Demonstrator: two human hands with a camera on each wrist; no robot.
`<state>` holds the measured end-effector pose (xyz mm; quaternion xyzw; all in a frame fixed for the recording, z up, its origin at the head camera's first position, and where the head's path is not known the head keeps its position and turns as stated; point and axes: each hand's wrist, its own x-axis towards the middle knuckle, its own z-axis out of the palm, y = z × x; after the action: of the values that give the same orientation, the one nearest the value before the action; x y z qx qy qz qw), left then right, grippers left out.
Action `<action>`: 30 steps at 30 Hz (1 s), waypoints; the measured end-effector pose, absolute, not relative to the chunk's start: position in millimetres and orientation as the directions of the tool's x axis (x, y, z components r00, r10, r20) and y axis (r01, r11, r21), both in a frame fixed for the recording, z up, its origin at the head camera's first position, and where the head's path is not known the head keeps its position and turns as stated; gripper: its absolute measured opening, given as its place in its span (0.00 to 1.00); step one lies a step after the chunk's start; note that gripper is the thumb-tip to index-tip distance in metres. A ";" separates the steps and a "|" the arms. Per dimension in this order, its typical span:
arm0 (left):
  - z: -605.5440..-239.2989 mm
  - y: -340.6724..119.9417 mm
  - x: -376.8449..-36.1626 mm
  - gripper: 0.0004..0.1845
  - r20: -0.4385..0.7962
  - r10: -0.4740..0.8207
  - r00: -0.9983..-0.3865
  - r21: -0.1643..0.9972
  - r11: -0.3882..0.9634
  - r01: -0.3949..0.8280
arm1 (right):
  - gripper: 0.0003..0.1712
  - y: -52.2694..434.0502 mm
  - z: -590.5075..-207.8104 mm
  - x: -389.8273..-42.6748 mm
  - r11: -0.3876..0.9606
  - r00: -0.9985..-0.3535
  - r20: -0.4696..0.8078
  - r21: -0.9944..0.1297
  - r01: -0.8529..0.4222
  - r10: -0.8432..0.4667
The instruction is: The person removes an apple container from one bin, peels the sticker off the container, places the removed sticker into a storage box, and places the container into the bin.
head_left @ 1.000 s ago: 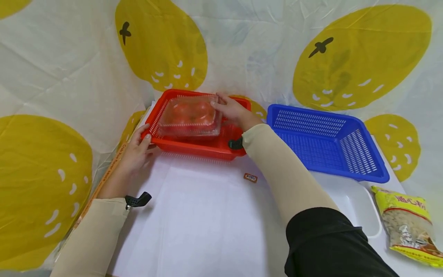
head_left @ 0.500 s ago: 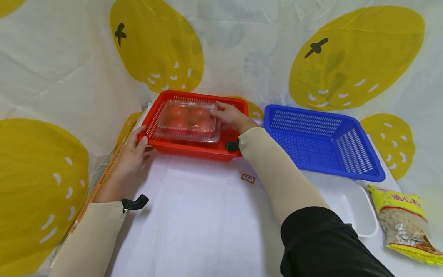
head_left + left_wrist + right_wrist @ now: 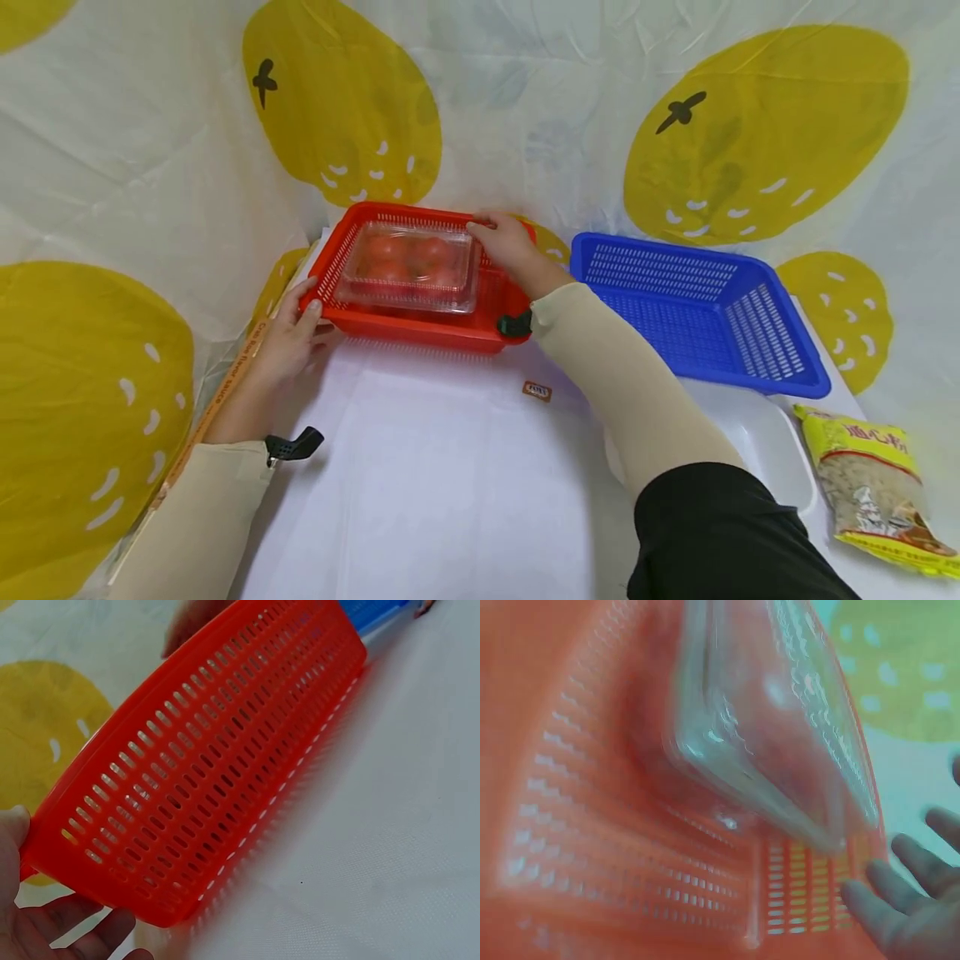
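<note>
A red plastic basket [image 3: 420, 331] with slotted walls stands at the back left of the white table. Inside it, a clear plastic clamshell box [image 3: 408, 298] holds several round red tomatoes [image 3: 433, 250]. My left hand [image 3: 288, 337] grips the basket's left front corner, thumb at the rim and fingers beneath. The left wrist view shows that thumb and the fingers [image 3: 75, 930] around the corner. Over the basket's right back part is my right hand [image 3: 504, 246], beside the box's right end. In the right wrist view its fingers [image 3: 877, 904] are spread, apart from the box.
To the right stands a blue basket [image 3: 667, 333], behind a white tub [image 3: 761, 437]. A yellow-ended bag of macaroni [image 3: 873, 492] lies at the far right. A small label [image 3: 537, 391] lies on the table. An orange printed strip [image 3: 232, 383] runs along the left edge.
The clamshell box has come down from a raised position into the basket. My right hand has let go of it and drawn slightly right. The left hand keeps its grip.
</note>
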<state>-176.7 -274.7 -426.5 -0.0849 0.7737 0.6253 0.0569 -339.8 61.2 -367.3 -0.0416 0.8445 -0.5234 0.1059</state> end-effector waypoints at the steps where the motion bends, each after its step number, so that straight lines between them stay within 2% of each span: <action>1: -426.9 -274.1 -177.0 0.34 -0.192 -0.053 -0.980 0.957 0.211 -0.199 | 0.31 64.0 -364.8 -335.1 0.431 -0.980 -0.096 -0.903 0.011 -0.176; 7: -428.7 -274.2 -177.2 0.34 -0.175 -0.043 -0.984 0.953 0.243 -0.180 | 0.22 85.9 -341.8 -288.9 0.383 -0.975 -0.071 -0.923 -0.016 -0.212; 15: -427.4 -275.5 -180.0 0.34 -0.172 -0.056 -0.984 0.956 0.230 -0.180 | 0.20 125.2 -330.9 -215.2 0.434 -0.956 -0.068 -0.899 -0.065 -0.284; 21: -425.2 -275.7 -178.0 0.34 -0.208 -0.104 -0.972 0.948 0.222 -0.227 | 0.22 159.8 -342.5 -170.9 0.497 -0.943 -0.045 -0.858 -0.132 -0.328; 30: -423.3 -277.4 -175.9 0.34 -0.185 -0.106 -0.977 0.944 0.256 -0.207 | 0.21 198.6 -371.1 -108.5 0.517 -0.951 0.015 -0.837 -0.180 -0.307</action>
<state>-175.9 -277.4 -423.3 -0.0988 0.7913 0.6020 0.0417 -108.5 198.6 -371.1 -0.1403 0.8682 -0.4712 0.0677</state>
